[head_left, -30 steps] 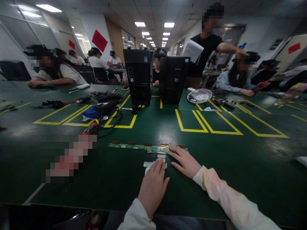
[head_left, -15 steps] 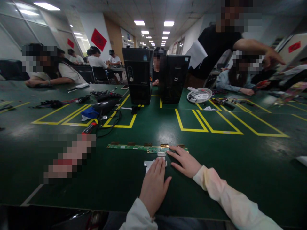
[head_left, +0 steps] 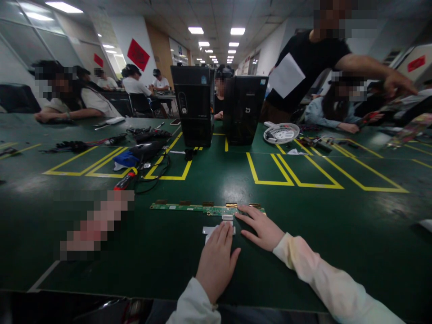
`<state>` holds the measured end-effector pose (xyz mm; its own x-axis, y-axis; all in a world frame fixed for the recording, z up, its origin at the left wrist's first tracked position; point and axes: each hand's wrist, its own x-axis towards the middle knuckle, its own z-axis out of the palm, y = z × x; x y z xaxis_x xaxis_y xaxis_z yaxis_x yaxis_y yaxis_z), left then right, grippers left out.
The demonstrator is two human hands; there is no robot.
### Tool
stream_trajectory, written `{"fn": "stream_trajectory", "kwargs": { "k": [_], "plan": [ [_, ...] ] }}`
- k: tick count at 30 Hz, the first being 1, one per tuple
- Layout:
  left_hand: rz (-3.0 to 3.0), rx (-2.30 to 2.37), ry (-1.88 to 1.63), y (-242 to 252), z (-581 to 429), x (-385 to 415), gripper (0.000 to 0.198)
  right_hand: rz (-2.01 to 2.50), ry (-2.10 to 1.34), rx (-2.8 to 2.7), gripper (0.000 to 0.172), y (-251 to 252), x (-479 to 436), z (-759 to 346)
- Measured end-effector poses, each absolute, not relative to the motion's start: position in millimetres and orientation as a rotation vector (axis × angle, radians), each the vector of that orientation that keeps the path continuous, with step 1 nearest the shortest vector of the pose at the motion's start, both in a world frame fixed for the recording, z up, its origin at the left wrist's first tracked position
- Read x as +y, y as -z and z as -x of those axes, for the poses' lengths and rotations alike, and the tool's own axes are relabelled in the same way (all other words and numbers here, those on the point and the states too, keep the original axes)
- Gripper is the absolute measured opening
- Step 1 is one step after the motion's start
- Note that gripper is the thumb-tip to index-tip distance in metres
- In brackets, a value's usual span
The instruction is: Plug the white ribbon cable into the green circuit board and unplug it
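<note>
A long, narrow green circuit board (head_left: 189, 207) lies crosswise on the dark green table. My right hand (head_left: 261, 228) rests with spread fingers on the board's right part, covering some of it. Just below the board, my left hand (head_left: 218, 261) lies flat, fingers stretched out, on a white ribbon cable (head_left: 208, 230). The cable's pale connector end (head_left: 227, 218) shows beyond my left fingertips, at the board's lower edge. Whether the connector sits in the board's socket I cannot tell. Most of the cable is hidden under my left hand.
Two black computer towers (head_left: 192, 108) stand upright at the table's middle. A red-handled tool (head_left: 124, 181) lies at left beside black cables and a blue item (head_left: 125, 159). A white round basket (head_left: 281, 133) sits back right. Yellow tape marks the table. Several people sit around; one stands, arm outstretched.
Both my hands stay in place on the board and the cable. The standing person's arm and white paper have shifted to the right.
</note>
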<state>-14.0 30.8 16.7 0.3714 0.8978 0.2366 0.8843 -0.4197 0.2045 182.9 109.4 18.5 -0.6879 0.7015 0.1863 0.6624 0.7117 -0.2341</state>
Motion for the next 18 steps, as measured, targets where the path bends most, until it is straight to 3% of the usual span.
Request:
{"fn": "stream_trajectory", "kwargs": {
  "k": [18],
  "plan": [
    [-2.612,1.523,-0.410,-22.4,26.9,40.6,0.048,1.043,-0.244,-2.690,0.051,-17.1,111.4,-185.9]
  ]
}}
